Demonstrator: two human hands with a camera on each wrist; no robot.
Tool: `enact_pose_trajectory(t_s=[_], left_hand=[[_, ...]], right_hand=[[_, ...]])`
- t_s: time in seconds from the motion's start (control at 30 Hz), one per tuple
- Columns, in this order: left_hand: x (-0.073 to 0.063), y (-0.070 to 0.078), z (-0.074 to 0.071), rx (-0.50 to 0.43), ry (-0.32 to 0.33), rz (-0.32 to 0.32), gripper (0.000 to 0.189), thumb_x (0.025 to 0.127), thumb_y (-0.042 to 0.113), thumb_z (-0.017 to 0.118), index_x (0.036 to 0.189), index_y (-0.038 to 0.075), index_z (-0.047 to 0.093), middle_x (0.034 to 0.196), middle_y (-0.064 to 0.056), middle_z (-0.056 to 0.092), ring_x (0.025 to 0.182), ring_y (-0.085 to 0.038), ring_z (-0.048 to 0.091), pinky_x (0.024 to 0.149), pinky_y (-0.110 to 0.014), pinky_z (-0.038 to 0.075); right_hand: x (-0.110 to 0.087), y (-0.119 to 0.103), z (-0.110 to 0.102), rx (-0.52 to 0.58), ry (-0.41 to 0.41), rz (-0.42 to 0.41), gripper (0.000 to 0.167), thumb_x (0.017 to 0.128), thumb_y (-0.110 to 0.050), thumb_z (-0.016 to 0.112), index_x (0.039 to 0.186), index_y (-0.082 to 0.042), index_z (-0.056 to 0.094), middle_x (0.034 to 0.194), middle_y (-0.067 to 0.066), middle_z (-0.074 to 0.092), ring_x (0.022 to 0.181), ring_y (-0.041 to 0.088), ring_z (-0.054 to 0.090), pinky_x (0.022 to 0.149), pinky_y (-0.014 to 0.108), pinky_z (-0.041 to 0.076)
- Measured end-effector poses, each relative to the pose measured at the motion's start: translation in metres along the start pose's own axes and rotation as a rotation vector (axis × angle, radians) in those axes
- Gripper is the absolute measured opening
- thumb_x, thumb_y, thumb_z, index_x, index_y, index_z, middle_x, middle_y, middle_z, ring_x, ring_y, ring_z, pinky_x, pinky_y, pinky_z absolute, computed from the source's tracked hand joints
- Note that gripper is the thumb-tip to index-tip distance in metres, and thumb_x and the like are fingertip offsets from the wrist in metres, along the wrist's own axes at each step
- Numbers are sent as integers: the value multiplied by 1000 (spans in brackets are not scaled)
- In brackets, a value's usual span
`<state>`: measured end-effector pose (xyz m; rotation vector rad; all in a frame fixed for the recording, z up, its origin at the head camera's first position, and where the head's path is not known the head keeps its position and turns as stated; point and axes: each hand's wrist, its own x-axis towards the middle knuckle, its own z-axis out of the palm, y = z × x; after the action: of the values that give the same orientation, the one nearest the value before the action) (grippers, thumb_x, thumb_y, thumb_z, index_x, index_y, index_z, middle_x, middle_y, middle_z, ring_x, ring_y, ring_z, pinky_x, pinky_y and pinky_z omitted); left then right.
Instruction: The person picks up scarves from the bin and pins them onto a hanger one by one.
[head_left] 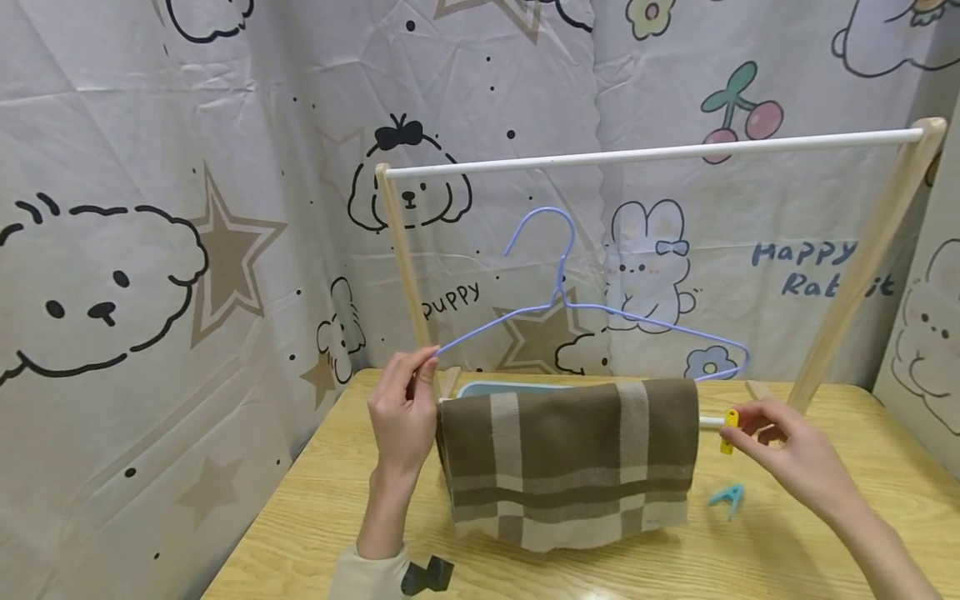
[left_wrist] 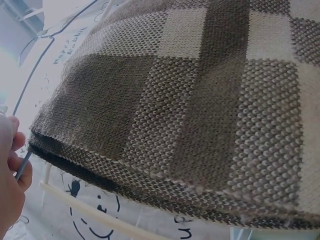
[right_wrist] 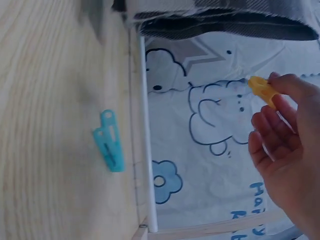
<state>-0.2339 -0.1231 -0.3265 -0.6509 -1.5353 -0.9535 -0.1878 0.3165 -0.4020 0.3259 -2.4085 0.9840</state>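
My left hand (head_left: 405, 404) pinches the left end of a blue-purple wire hanger (head_left: 637, 317), its hook upward. Over the hanger's lower bar hangs a folded brown and cream checked knit cloth (head_left: 570, 458), which fills much of the left wrist view. Between the thumb and fingers of my right hand (head_left: 798, 458) is a small yellow clothespin (head_left: 730, 431), held to the right of the cloth and apart from it. A teal clothespin (right_wrist: 109, 142) lies on the table below that hand.
Behind the cloth stands a wooden rack with a white top rod (head_left: 645, 156) and a lower white rod. A pale blue container (head_left: 510, 387) is partly hidden by the cloth. The wooden table (head_left: 300, 533) ends at a printed curtain (head_left: 465, 83).
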Motion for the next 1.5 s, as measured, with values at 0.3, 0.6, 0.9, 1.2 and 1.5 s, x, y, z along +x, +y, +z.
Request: enact_pose_trajectory(t_s=[0.3,0.6,0.9,1.2,1.5], left_hand=[[0,3,2,-18,11,10,19,83,-12,70,99,-3,73,69,-10,58,56,-11,40,50,-16,31],[-1,8,4,-52,3,0,21,82,-14,69,100,-3,73,72,-11,60,58,-11,46,51,-13,38],[0,16,8,-68,17,28,10,91,0,68,99,-1,74,70,-9,59,55,-11,40,49,-16,31],[1,21,11,-66,36,51,17,96,13,65,98,-2,74,68,-9,58,53,-10,39,48,-15,30],[0,23,13,-83,39,59,12,88,-4,69,99,-1,74,70,-9,61,54,-11,41,48,-15,31]], right_hand=[[3,-33,-11,224,157,-282,46,65,29,72,104,4,65,93,-5,60,80,2,55,70,8,46],[16,-71,-11,586,218,-475,33,72,27,70,103,24,60,102,10,64,86,11,58,84,13,50],[33,-106,-2,656,173,-550,37,73,26,71,107,24,57,105,13,63,84,11,60,77,14,51],[48,-142,17,452,142,-522,74,59,35,71,129,12,55,102,6,64,83,7,65,77,13,53],[59,-167,35,511,93,-609,62,64,29,72,122,11,60,103,10,62,85,8,62,71,15,53]])
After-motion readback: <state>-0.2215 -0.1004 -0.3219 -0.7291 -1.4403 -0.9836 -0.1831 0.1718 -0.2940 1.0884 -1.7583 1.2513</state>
